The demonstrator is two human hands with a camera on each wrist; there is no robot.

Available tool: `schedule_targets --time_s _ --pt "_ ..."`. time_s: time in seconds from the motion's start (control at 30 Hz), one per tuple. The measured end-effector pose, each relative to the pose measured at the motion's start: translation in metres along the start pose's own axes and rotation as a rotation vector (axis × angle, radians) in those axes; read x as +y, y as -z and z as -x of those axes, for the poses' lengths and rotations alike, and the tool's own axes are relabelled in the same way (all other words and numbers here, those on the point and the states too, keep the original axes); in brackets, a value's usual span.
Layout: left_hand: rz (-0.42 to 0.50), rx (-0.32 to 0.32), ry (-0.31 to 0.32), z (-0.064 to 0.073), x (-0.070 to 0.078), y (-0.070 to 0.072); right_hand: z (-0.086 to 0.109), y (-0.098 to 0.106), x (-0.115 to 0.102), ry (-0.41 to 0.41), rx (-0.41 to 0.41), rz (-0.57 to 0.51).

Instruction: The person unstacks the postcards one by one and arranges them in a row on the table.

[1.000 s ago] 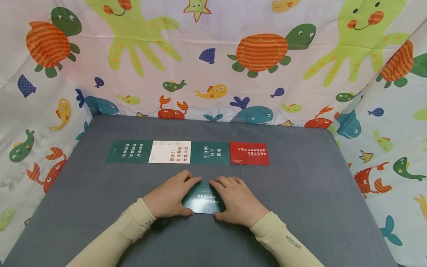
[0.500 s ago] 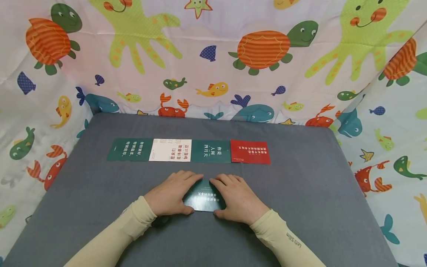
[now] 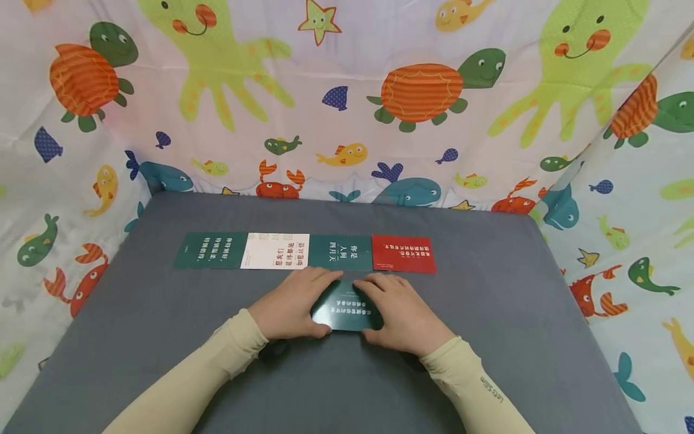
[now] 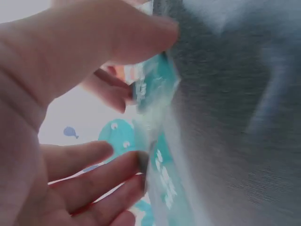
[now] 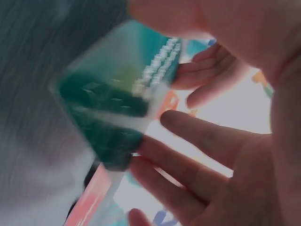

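A glossy dark green card (image 3: 347, 307) with white characters is between my two hands, in front of a row of cards. My left hand (image 3: 290, 304) grips it by the left side, thumb at the near corner and fingers toward the far edge. On the opposite side my right hand (image 3: 405, 314) holds it the same way. Both wrist views are blurred; the right one shows the card's face (image 5: 103, 99) between thumb and fingers. The fingers cover its side edges. Whether it is one card or a stack, I cannot tell.
Lying edge to edge behind the hands are a green card (image 3: 211, 250), a white card (image 3: 262, 252), another green card (image 3: 320, 253) and a red card (image 3: 403, 254). A grey cloth (image 3: 488, 289) covers the table. A sea-animal curtain (image 3: 228, 138) encloses the back and sides.
Both hands have moved the green card forward, closer to the row, and a little to the right. The four cards in the row stay put; the head view has tilted slightly.
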State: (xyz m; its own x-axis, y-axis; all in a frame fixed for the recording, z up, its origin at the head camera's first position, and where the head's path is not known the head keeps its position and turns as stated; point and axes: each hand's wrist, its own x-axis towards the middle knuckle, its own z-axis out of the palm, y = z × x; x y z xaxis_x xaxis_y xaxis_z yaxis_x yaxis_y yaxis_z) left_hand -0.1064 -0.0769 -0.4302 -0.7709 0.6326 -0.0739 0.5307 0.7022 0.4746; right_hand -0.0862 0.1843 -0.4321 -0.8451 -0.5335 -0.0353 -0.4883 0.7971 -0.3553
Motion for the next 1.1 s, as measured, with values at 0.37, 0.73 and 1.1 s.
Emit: schedule_targets --time_s 0.37,0.73,1.1 --pt "-0.176 0.000 -0.074 -0.141 0.038 0.004 -0.004 0.058 0.110 -0.161 -0.005 -0.057" --pt "-0.240 -0.099 0.012 -0.242 0.062 -0.017 -0.014 0.072 0.180 -0.344 -0.090 -0.060" --pt "-0.290 -0.141 0.076 -0.262 0.056 -0.042 -0.026 0.060 0.199 -0.333 -0.128 -0.019"
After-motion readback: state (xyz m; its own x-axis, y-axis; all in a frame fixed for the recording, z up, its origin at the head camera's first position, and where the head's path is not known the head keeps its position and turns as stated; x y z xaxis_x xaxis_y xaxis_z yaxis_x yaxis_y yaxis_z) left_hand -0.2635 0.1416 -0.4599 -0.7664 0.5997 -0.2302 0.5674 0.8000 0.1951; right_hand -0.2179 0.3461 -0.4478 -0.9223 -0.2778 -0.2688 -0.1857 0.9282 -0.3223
